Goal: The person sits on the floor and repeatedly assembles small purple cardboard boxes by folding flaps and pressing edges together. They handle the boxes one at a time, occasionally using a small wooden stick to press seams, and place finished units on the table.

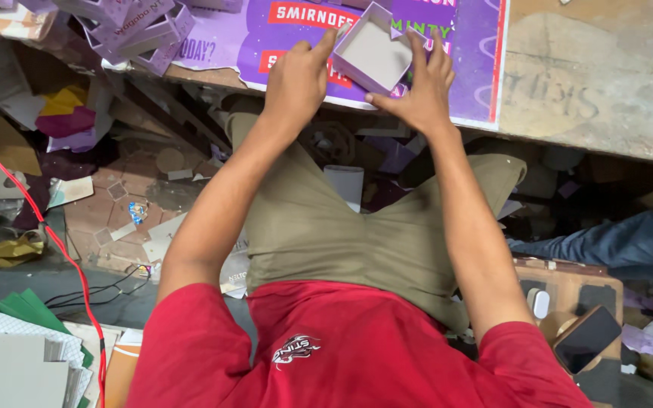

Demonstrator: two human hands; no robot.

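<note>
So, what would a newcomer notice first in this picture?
Both hands, left hand and right hand, hold a small open grey cardboard box with purple sides at the top centre, over a purple printed sheet on the worn workbench. Lower left, a red cable crosses the littered floor.

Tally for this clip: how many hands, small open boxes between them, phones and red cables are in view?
Hands: 2, left hand and right hand
Small open box: 1
Phone: 1
Red cable: 1
Total: 5

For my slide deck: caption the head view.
Both hands, left hand and right hand, hold a small purple-edged open cardboard box over a purple printed sheet.
</note>
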